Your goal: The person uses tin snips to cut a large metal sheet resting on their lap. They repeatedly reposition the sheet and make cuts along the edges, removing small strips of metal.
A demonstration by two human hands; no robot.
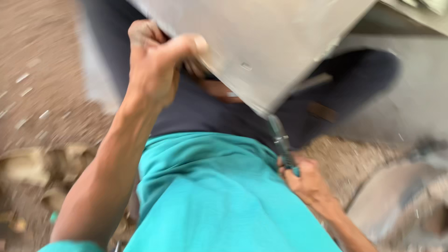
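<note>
The picture is blurred by motion. My left hand (156,60) grips the left edge of a large flat grey metal sheet (261,42) that tilts across the top of the view. My right hand (305,179) is closed around the teal handle of a slim metal tool (279,135). The tool's tip points up and meets the sheet's lower corner. Below the sheet I see my teal shirt (219,200) and dark trousers (205,109).
Gravelly brown ground (37,70) spreads to the left, with pale stones or rubble (32,165) at the lower left. A grey slab or concrete surface (420,102) lies to the right, and blurred grey debris (406,200) sits at the lower right.
</note>
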